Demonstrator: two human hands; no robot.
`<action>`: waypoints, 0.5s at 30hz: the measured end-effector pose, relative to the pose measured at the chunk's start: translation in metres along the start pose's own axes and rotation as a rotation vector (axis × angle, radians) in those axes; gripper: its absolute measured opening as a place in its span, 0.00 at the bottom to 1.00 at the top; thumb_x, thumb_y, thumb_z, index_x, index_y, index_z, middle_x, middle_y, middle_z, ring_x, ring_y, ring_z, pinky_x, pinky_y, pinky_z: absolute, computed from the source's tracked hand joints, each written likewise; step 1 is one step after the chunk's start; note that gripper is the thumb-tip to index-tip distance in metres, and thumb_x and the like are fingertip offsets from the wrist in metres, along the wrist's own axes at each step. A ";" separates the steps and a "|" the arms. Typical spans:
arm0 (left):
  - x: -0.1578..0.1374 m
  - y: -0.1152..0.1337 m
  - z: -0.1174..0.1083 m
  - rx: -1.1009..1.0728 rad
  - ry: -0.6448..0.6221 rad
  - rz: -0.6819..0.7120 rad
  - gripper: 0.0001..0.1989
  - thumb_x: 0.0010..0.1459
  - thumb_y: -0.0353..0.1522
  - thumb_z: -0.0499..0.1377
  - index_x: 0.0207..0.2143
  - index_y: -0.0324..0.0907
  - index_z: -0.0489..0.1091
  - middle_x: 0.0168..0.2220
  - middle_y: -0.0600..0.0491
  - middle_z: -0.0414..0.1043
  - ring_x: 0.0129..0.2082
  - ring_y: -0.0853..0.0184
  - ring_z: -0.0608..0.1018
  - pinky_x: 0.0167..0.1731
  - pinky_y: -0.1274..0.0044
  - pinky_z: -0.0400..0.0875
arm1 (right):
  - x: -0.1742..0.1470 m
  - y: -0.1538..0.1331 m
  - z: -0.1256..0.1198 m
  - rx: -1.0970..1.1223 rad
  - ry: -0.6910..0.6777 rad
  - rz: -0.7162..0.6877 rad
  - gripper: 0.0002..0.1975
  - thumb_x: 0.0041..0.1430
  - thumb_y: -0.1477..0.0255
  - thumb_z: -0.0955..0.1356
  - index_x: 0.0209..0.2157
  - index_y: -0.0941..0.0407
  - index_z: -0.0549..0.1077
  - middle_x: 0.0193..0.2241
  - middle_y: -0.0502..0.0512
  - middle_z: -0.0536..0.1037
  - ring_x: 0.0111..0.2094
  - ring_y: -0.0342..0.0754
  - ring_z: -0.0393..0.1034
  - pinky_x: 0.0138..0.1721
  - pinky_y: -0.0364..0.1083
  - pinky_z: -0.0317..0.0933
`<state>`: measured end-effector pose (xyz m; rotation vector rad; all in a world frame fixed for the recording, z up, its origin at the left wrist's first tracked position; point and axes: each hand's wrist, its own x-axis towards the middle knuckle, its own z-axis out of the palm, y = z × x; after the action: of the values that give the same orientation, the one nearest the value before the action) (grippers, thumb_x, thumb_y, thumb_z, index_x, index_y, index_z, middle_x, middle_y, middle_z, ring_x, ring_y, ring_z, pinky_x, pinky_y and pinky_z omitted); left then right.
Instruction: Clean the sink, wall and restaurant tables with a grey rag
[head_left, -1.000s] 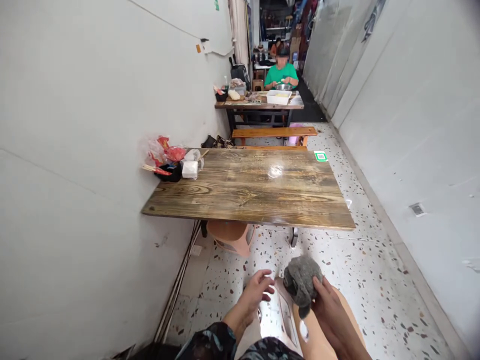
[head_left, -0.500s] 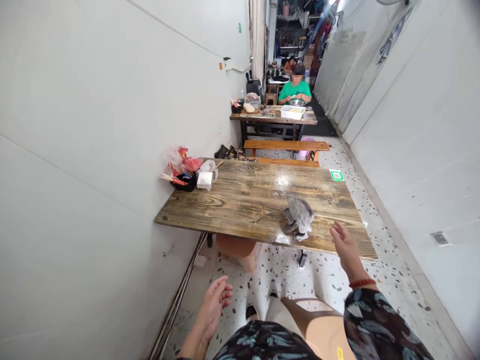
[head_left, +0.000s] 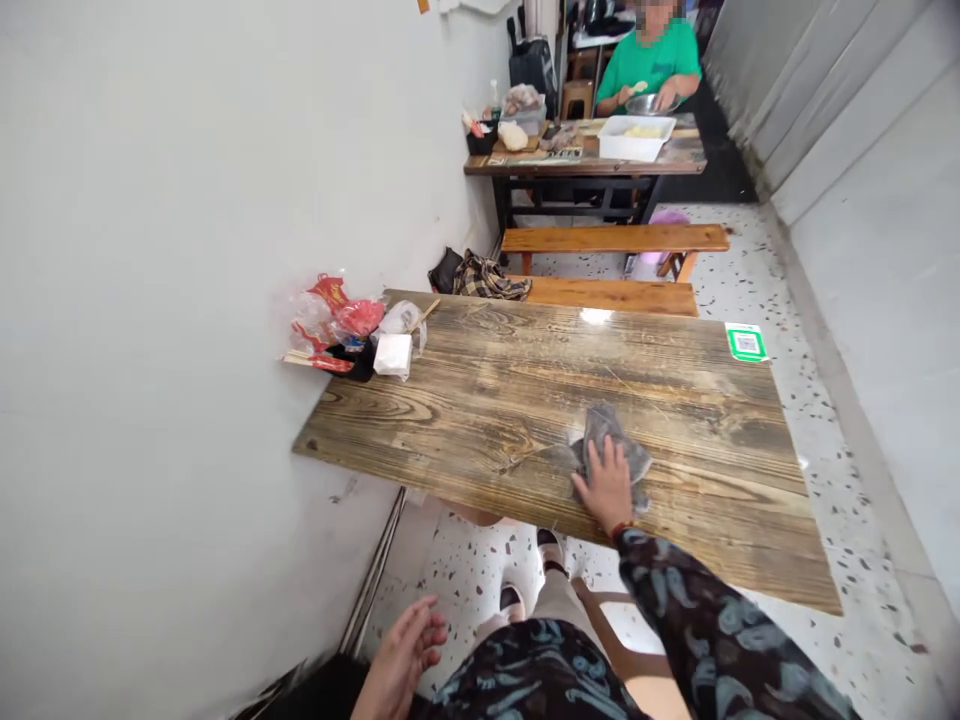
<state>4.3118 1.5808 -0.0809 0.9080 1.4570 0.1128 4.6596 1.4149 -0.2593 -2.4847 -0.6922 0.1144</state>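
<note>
My right hand (head_left: pixel 606 488) lies flat on a crumpled grey cloth (head_left: pixel 609 428), fingers spread and pressing it to the wooden table (head_left: pixel 480 390). Parts of the cloth stick out past the fingertips and to the right of the hand. Below the near table edge, my left hand (head_left: pixel 409 645) hangs over the floor with loosely bent fingers and nothing in it.
At the table's left end, by the wall, are a black holder (head_left: pixel 358 362) with chopsticks, red plastic packets (head_left: pixel 358 318) and a white box (head_left: pixel 393 354). A QR-code card (head_left: pixel 745 342) lies far right. Beyond two benches (head_left: pixel 615 239), a person in green (head_left: pixel 660 65) sits at another table.
My right hand has moved left and down onto the cloth, which now lies flatter. The view has shifted closer to the table. My left hand stays low and holds nothing.
</note>
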 end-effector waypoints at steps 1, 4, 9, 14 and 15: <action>0.000 0.002 0.002 -0.002 0.033 -0.009 0.30 0.39 0.47 0.73 0.42 0.42 0.74 0.31 0.51 0.77 0.30 0.64 0.79 0.28 0.76 0.70 | -0.002 -0.024 0.014 -0.001 -0.018 -0.015 0.35 0.64 0.58 0.64 0.67 0.60 0.58 0.71 0.69 0.47 0.71 0.72 0.37 0.65 0.69 0.45; 0.004 0.008 0.011 0.008 0.116 -0.034 0.29 0.37 0.48 0.73 0.40 0.42 0.74 0.29 0.52 0.76 0.29 0.64 0.79 0.29 0.75 0.70 | -0.006 -0.102 0.048 0.083 -0.200 -0.267 0.36 0.63 0.61 0.66 0.68 0.58 0.56 0.71 0.65 0.50 0.71 0.69 0.39 0.66 0.66 0.44; 0.026 0.042 0.054 0.122 0.057 -0.007 0.29 0.38 0.47 0.72 0.40 0.42 0.73 0.30 0.52 0.76 0.28 0.67 0.77 0.27 0.77 0.68 | 0.027 -0.142 0.062 0.218 -0.462 -0.781 0.27 0.64 0.68 0.65 0.64 0.54 0.65 0.70 0.56 0.57 0.70 0.57 0.46 0.67 0.60 0.48; 0.052 0.059 0.069 0.228 -0.040 0.042 0.30 0.40 0.49 0.70 0.41 0.40 0.73 0.32 0.52 0.75 0.29 0.69 0.76 0.27 0.78 0.67 | 0.032 0.033 -0.002 0.028 -0.060 -0.401 0.23 0.63 0.79 0.58 0.56 0.61 0.72 0.64 0.68 0.66 0.67 0.55 0.55 0.65 0.59 0.53; 0.057 0.058 0.064 0.233 -0.034 0.033 0.30 0.40 0.49 0.70 0.41 0.40 0.73 0.31 0.52 0.75 0.28 0.68 0.76 0.27 0.78 0.67 | 0.026 0.077 -0.022 -0.059 0.036 -0.309 0.22 0.63 0.77 0.58 0.54 0.63 0.73 0.62 0.71 0.67 0.67 0.57 0.55 0.64 0.60 0.55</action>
<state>4.4035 1.6237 -0.1021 1.1175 1.4431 -0.0494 4.7223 1.3622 -0.2805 -2.3949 -1.0662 -0.0664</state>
